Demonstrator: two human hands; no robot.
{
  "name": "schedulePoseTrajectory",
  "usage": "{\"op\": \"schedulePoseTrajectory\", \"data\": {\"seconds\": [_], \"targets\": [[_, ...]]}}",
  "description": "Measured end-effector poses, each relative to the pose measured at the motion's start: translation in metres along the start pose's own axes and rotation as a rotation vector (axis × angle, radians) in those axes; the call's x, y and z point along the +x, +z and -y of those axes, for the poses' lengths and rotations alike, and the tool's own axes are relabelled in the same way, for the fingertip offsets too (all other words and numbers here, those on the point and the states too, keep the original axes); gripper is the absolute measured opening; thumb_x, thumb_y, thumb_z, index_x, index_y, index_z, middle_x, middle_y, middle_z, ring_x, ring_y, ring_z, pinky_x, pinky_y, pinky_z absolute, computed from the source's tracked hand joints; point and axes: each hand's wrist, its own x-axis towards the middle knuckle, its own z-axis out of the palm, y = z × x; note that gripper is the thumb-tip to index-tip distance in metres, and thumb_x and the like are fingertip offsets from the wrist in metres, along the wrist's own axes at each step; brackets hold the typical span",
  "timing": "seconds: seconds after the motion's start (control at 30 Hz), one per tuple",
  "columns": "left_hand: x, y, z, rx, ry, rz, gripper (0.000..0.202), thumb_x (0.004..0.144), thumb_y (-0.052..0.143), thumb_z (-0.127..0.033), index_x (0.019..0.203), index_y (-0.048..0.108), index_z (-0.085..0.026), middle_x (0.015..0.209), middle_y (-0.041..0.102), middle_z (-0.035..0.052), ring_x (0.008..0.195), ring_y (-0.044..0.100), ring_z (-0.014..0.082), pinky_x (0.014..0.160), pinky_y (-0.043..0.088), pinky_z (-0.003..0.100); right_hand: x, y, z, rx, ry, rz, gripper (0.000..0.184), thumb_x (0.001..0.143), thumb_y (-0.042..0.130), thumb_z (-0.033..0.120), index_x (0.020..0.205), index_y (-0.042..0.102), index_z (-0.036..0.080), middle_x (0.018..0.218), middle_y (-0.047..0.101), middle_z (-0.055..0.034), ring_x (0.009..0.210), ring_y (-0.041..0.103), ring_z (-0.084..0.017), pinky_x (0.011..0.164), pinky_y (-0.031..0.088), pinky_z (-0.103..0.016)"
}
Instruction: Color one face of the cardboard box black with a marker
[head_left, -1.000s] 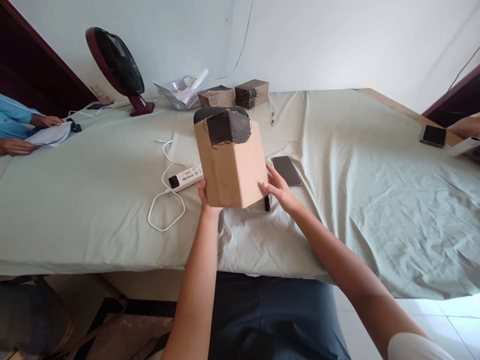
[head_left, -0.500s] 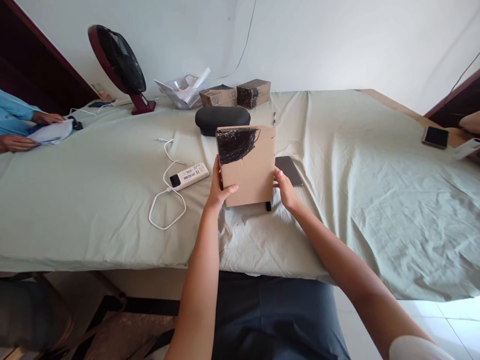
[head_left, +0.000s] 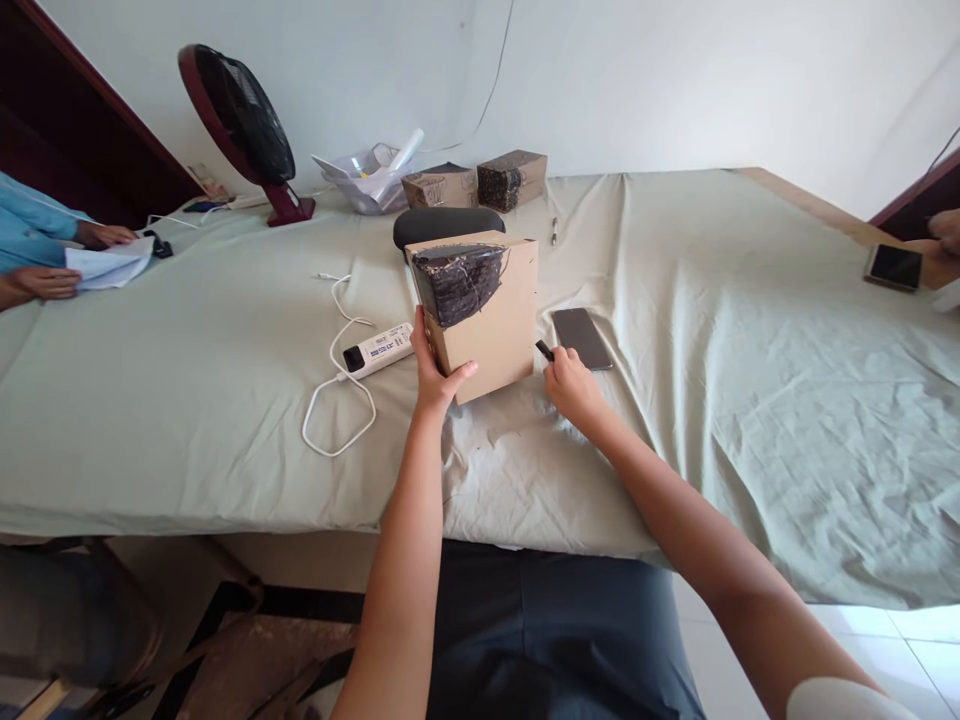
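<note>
Gripping the cardboard box (head_left: pixel 480 310) with the left hand (head_left: pixel 439 375), right hand (head_left: pixel 571 385) closed on a black marker (head_left: pixel 545 351) just beside the box; brace it firmly, I'd say.

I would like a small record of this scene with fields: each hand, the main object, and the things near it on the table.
left hand: left hand grips the lower left edge of the brown cardboard box
right hand: right hand closed on a thin black marker pen beside the box
box: upright on the pale green tablecloth, one upper corner scribbled black
right of box: dark smartphone lying flat
left of box: white power bank with white cable
behind box: black oval case
</note>
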Motion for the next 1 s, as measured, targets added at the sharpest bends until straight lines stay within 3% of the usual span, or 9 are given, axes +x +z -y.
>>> {"op": "schedulePoseTrajectory", "data": {"seconds": [0.2,0.33,0.43,0.6,0.73,0.8,0.87,1.0], "targets": [[0.0,-0.001,0.002,-0.006,0.099,0.031,0.123,0.067,0.092,-0.042,0.168,0.024,-0.03,0.171,0.028,0.0123,0.159,0.035,0.0332,0.13,0.031,0.044,0.008,0.002,-0.01,0.132,-0.004,-0.015,0.025,0.11,0.036,0.035,0.101,0.057,0.023,0.091,0.067,-0.0106,0.08,0.062,-0.026,0.07,0.038,-0.032],[0.001,0.0,0.003,0.014,0.115,0.034,0.123,0.067,0.091,-0.045,0.168,0.023,-0.029,0.173,0.025,0.0129,0.161,0.03,0.0334,0.132,0.028,0.045,0.012,0.007,-0.017,0.356,-0.054,-0.088,0.022,0.106,0.039,0.037,0.09,0.048,0.026,0.075,0.057,-0.0023,0.069,0.052,-0.021,0.068,0.034,-0.032],[0.002,0.0,0.003,0.023,0.099,0.037,0.124,0.066,0.091,-0.049,0.168,0.022,-0.033,0.174,0.025,0.0115,0.161,0.03,0.0348,0.131,0.028,0.048,0.015,0.01,-0.019,0.553,-0.099,-0.183,0.027,0.104,0.039,0.048,0.089,0.043,0.027,0.07,0.048,0.0022,0.065,0.045,-0.019,0.067,0.035,-0.031],[0.002,0.0,0.004,0.068,0.066,0.0,0.13,0.057,0.098,-0.054,0.165,0.03,-0.034,0.171,0.029,0.0125,0.161,0.028,0.0401,0.129,0.031,0.05,0.015,0.007,-0.016,0.898,-0.097,-0.21,0.04,0.101,0.043,0.069,0.094,0.037,0.029,0.073,0.045,0.0054,0.061,0.043,-0.015,0.062,0.039,-0.03],[0.002,-0.001,0.007,0.108,0.094,-0.013,0.13,0.056,0.098,-0.06,0.165,0.032,-0.032,0.168,0.031,0.014,0.159,0.03,0.0408,0.13,0.03,0.051,0.009,-0.001,-0.011,0.992,-0.208,-0.245,0.043,0.102,0.041,0.072,0.102,0.037,0.03,0.093,0.064,-0.002,0.083,0.063,-0.019,0.079,0.054,-0.036],[0.002,0.0,0.009,0.143,0.158,0.0,0.128,0.059,0.095,-0.061,0.166,0.03,-0.032,0.166,0.031,0.0144,0.159,0.03,0.0399,0.131,0.028,0.051,0.005,-0.006,-0.009,0.93,-0.257,-0.316,0.041,0.105,0.034,0.069,0.107,0.043,0.029,0.109,0.069,-0.0076,0.102,0.067,-0.022,0.093,0.055,-0.04],[0.001,0.001,0.01,0.195,0.24,-0.002,0.125,0.063,0.093,-0.06,0.166,0.029,-0.031,0.163,0.031,0.0151,0.159,0.029,0.0394,0.132,0.024,0.052,0.002,-0.01,-0.009,0.85,-0.278,-0.419,0.04,0.106,0.033,0.066,0.11,0.048,0.029,0.116,0.068,-0.009,0.109,0.066,-0.024,0.099,0.054,-0.043],[-0.003,0.007,0.008,0.361,0.345,-0.058,0.119,0.066,0.091,-0.056,0.165,0.029,-0.029,0.161,0.029,0.0169,0.158,0.027,0.0409,0.132,0.02,0.056,-0.003,-0.02,-0.009,0.827,-0.344,-0.66,0.038,0.104,0.043,0.066,0.108,0.052,0.029,0.097,0.061,-0.0061,0.091,0.065,-0.024,0.086,0.055,-0.043]]}}
